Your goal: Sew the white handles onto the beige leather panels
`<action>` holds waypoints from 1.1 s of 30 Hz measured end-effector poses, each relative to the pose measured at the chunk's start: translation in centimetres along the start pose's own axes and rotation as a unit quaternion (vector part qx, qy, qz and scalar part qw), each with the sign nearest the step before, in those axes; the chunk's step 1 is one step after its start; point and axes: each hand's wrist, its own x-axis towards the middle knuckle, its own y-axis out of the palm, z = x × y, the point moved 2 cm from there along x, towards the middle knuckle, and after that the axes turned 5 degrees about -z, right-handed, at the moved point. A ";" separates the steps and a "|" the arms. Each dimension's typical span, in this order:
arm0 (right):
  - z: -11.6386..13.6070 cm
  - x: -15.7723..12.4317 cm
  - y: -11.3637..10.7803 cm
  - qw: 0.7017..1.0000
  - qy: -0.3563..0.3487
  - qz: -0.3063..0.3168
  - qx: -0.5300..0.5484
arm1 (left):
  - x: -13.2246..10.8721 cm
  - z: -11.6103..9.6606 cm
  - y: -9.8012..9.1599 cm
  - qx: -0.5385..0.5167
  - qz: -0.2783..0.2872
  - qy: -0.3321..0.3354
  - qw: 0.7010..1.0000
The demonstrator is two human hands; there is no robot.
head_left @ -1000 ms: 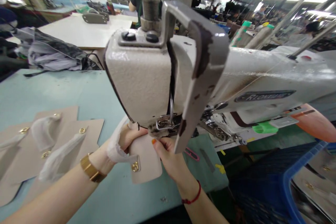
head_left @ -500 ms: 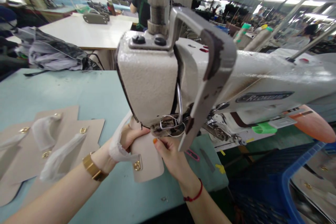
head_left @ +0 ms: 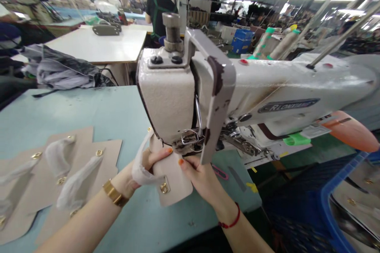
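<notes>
A beige bag panel (head_left: pixel 173 172) lies under the head of a white sewing machine (head_left: pixel 168 99), its near end towards me. A handle (head_left: pixel 141 166) in white wrapping arches off it, fixed by a gold-coloured fitting (head_left: pixel 164 188). My left hand (head_left: pixel 148 162) reaches through that handle loop, thumb pressed on the panel's left part, with the other fingers mostly hidden. At the right edge my right hand (head_left: pixel 197 174) pinches the panel, thumb on top and fingers partly out of sight. The machine head covers the far part of the panel and the needle area.
More beige panels (head_left: pixel 111 154) with wrapped handles overlap on the left of the table (head_left: pixel 103 104). Pink-handled snips (head_left: pixel 219 172) and a grey blade-like strip (head_left: pixel 237 179) lie right of my right hand. A blue crate (head_left: pixel 322 201) stands at lower right. Another person (head_left: pixel 160 8) works beyond.
The view has shifted slightly. The panel has swung a little, its near end moving right, and both hands have moved with it, still holding on.
</notes>
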 end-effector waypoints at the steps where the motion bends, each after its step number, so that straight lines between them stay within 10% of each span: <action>1: 0.2 0.0 -0.4 1.000 -0.009 0.013 -0.004 | -0.2 0.2 0.2 0.003 -0.003 0.002 1.000; 7: 1.3 0.9 -3.4 0.993 -0.053 0.097 -0.050 | -1.9 2.6 2.0 -0.066 -0.100 0.060 0.991; 13: 1.9 2.0 -5.5 0.991 -0.087 0.055 -0.082 | -2.4 5.8 3.9 -0.125 -0.230 0.103 0.960; 33: 1.5 2.3 -5.2 0.990 -0.088 0.026 -0.104 | -1.5 5.9 4.4 -0.158 -0.231 0.112 0.954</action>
